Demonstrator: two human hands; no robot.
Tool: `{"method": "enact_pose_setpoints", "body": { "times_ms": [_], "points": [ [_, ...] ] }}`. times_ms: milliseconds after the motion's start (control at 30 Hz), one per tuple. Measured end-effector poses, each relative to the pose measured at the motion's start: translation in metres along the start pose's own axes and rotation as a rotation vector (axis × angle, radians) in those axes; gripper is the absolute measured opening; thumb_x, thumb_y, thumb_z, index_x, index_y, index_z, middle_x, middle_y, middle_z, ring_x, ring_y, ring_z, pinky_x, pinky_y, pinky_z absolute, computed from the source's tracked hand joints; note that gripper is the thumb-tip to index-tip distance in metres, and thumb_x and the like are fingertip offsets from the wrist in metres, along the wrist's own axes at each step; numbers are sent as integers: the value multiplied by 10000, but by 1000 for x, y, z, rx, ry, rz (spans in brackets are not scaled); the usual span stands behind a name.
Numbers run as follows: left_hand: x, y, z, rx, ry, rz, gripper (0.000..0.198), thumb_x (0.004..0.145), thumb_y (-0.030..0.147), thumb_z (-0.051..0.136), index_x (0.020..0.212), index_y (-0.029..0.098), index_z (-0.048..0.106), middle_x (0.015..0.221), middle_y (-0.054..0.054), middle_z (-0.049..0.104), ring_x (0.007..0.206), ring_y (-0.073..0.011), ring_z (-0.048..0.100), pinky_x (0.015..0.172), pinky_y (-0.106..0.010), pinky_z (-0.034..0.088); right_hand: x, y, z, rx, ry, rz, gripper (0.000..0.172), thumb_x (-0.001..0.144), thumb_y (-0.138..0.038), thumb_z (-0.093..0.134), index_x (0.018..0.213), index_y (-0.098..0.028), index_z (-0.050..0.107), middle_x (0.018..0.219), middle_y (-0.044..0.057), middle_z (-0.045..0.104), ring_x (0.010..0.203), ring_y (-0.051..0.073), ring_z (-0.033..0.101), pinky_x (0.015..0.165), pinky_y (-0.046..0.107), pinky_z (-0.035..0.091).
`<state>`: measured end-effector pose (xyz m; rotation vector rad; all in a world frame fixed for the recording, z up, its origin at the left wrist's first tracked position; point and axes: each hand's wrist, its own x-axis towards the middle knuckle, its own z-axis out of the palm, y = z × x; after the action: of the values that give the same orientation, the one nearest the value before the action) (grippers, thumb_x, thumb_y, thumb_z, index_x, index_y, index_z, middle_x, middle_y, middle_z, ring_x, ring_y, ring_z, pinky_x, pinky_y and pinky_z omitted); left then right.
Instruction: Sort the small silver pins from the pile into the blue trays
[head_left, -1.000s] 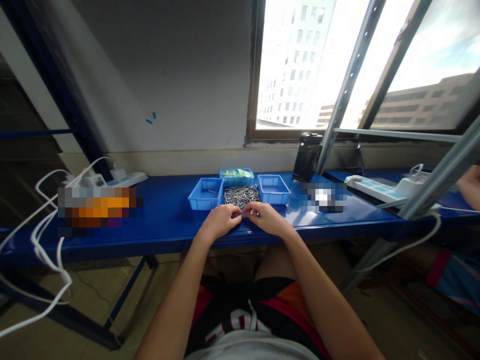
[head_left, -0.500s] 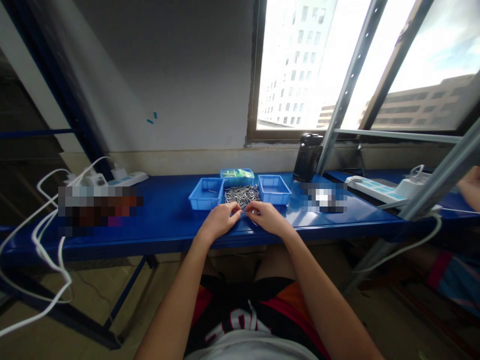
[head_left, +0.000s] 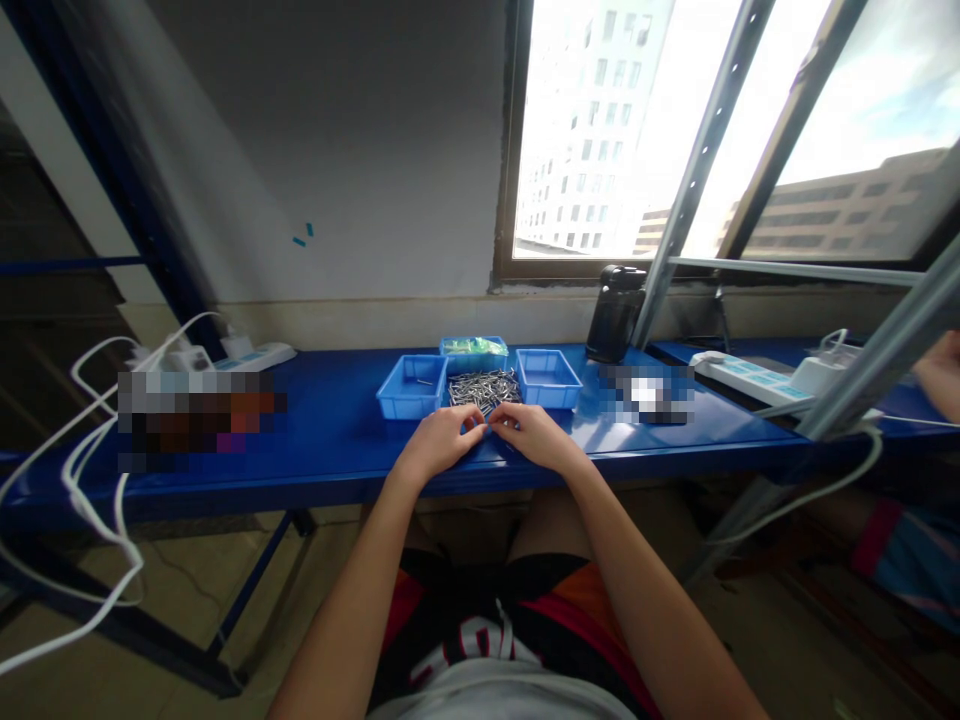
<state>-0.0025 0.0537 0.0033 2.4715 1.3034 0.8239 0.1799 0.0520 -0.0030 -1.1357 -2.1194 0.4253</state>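
A pile of metal screws [head_left: 486,386] lies on the blue table [head_left: 330,420] between two blue bins. My left hand [head_left: 444,438] is at the pile's near edge, thumb and fingers pinched together. Close beside it, my right hand [head_left: 531,434] is pinched too, the fingertips of both nearly touching. Whatever lies between the fingertips is too small to make out. The left blue bin [head_left: 411,400] has a single screw-like piece inside. The right blue bin [head_left: 549,392] stands on the other side. Behind the pile, another blue bin [head_left: 454,362] holds green-tinted plastic bags [head_left: 475,347].
A black flask-like container [head_left: 615,314] stands by the window. White power strips [head_left: 259,358] and loose white cables [head_left: 79,480] lie at the left; another power strip [head_left: 750,378] is at the right, beside a metal post [head_left: 885,330]. Another person's arm [head_left: 942,375] shows at the far right.
My fingertips have shifted very slightly, staying pinched close together. The bins and the screw pile look the same.
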Motion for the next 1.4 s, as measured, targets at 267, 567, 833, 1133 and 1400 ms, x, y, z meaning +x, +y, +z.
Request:
{"method": "enact_pose_setpoints", "body": {
  "times_ms": [267,567,833,1133,1400],
  "points": [
    [-1,2,-2,-14,-3,-8,207,805,359,487,866,211,619,790,-18,653,710,-162,584,649,-241,429,1,-2,-1,-6,41,51,121,792,-236,535,832,-177,633,743,16,646,653,129,560,615,227,406],
    [0,2,-1,-47,-6,-6,197,794,344,493,863,205,615,787,-18,648,700,-160,576,626,-235,425,0,-3,-1,-38,6,27,123,806,-231,519,828,-184,631,740,6,633,655,122,544,611,221,391],
    [0,4,-1,-78,60,21,139,766,284,503,805,193,601,791,-11,640,672,-144,560,627,-238,420,-1,-2,-1,-42,8,21,143,814,-257,514,843,-183,633,736,9,635,649,124,543,600,221,386],
    [-1,3,-1,-135,53,-25,54,701,233,530,717,182,524,707,13,625,618,-123,553,592,-223,411,-1,-5,-2,-26,2,48,150,807,-254,510,827,-176,636,700,10,632,627,123,543,578,215,385],
    [0,3,-1,-122,38,22,155,778,268,479,812,182,603,757,-5,643,661,-138,567,611,-229,416,0,-3,-1,22,18,29,155,811,-266,512,854,-177,631,732,12,640,643,124,552,605,221,408]
  ]
}}
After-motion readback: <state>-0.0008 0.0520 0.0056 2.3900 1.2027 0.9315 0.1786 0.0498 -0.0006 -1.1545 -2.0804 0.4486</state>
